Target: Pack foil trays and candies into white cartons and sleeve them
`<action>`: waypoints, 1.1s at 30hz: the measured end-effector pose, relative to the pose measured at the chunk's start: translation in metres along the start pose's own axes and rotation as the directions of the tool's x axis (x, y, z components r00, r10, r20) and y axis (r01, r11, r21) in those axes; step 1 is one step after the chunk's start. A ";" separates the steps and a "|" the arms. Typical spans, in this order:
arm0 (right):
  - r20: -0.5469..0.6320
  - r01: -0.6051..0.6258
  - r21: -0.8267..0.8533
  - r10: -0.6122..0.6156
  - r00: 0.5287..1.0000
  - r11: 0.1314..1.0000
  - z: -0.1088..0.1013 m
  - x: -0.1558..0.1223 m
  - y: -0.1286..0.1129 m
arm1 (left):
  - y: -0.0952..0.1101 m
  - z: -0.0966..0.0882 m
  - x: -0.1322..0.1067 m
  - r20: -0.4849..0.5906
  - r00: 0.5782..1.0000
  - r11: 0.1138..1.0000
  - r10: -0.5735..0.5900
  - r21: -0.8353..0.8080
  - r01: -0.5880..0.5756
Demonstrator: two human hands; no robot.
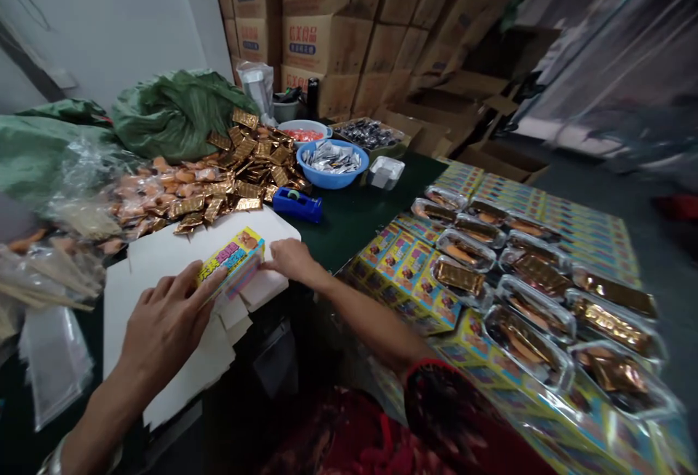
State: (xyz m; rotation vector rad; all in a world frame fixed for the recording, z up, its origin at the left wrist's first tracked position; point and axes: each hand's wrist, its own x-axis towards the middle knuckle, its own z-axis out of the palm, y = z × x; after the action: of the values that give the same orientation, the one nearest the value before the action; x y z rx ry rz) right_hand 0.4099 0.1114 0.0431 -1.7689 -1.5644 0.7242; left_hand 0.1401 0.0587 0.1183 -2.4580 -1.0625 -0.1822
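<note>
A small yellow, pink and blue printed box (232,260) lies on a stack of white card sheets (278,228). My left hand (169,308) grips the near left end of the box, fingers over its top. At the opposite end is my right hand (294,260), its fingers curled in against the box's end flap; whether they pinch the flap is hard to make out. Just beyond the sheets sits a blue tape dispenser (297,204). Gold foil packets (256,162) are heaped behind the stack, beside bagged orange pieces (163,188).
A blue basin (332,164) holds silvery sachets. Clear plastic trays (463,278) with gold packets stand on rows of printed boxes (406,271) at right. Clear bags and sticks (49,278) lie far left. Stacked cartons (332,38) rise at the back.
</note>
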 end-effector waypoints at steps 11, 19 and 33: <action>0.166 -0.435 0.237 0.405 0.899 0.869 -0.142 0.121 0.072 | -0.020 0.023 0.001 0.038 0.999 0.983 -0.019 -0.180 0.025; 0.180 -0.426 0.492 0.391 0.903 0.759 -0.134 0.125 0.072 | -0.018 0.022 0.001 -0.013 1.000 0.980 -0.028 -0.196 0.025; 0.085 -0.442 0.440 0.454 0.887 0.782 -0.124 0.077 0.089 | -0.023 0.019 0.005 0.045 0.999 0.963 -0.031 -0.266 0.042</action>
State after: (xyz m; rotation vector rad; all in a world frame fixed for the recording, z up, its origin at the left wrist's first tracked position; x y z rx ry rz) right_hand 0.5712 0.1675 0.0542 -1.7834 -0.8466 1.1800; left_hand 0.1263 0.0848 0.1107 -2.6919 -1.1678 -0.3071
